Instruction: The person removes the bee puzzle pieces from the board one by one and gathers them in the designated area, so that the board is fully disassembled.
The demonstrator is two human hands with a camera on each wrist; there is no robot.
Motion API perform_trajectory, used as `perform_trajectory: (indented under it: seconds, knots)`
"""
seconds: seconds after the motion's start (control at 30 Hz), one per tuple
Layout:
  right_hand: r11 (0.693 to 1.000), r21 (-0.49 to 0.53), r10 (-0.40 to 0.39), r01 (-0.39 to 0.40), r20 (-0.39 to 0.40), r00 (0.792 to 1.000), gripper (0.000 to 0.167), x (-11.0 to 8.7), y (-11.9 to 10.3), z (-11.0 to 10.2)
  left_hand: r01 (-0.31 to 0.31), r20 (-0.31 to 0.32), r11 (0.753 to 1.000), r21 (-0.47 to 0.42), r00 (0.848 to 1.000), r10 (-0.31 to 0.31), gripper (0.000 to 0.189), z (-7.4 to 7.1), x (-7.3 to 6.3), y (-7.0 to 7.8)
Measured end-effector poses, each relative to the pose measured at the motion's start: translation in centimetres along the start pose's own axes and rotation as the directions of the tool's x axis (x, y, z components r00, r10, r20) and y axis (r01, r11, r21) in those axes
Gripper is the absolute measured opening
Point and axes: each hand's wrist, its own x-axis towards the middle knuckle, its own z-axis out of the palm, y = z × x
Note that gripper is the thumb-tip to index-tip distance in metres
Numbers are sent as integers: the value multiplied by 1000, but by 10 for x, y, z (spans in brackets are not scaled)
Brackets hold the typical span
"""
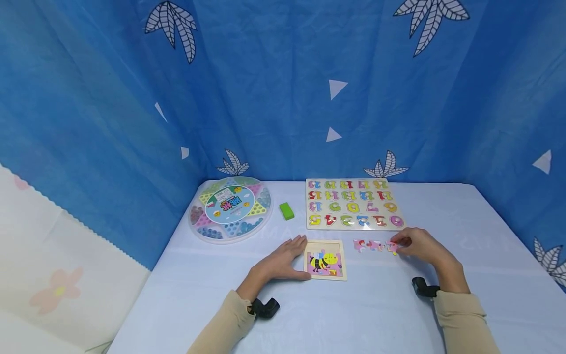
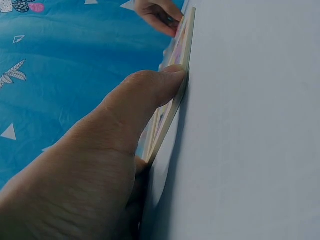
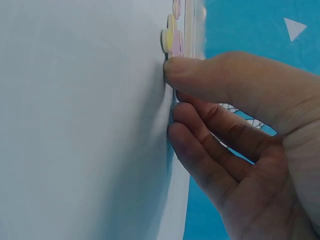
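Observation:
My left hand (image 1: 285, 260) holds the left side of a small wooden jigsaw board (image 1: 344, 265) with a bee picture. The left wrist view shows its thumb (image 2: 170, 80) over the board's edge (image 2: 175, 102); most of the other fingers are hidden. To the right lie loose pink jigsaw pieces in a short row, among them a left piece (image 1: 359, 245) and a middle piece (image 1: 374, 245). With thumb and fingers, my right hand (image 1: 420, 244) pinches the rightmost jigsaw piece (image 1: 391, 247), whose pink and yellow edge shows beyond the thumb (image 3: 187, 70) in the right wrist view.
A number puzzle board (image 1: 311, 223) lies behind the pieces. At the back left sits a round marble board game (image 1: 230, 204) with a clear cover, and beside it a green block (image 1: 286, 211). A blue curtain (image 1: 283, 98) hangs behind the white table (image 1: 353, 314).

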Motion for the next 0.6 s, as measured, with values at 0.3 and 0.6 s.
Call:
perform_trajectory:
  seconds: [0.3, 0.6]
  knots:
    - [999, -18, -28, 28, -5, 1000, 35, 2, 0, 1, -7, -8, 1000, 2, 1000, 7, 102, 1, 1, -1]
    - [1000, -15, -23, 22, -22, 1000, 34, 2, 0, 3, 5, -6, 1000, -7, 1000, -5, 102, 3, 2, -1]
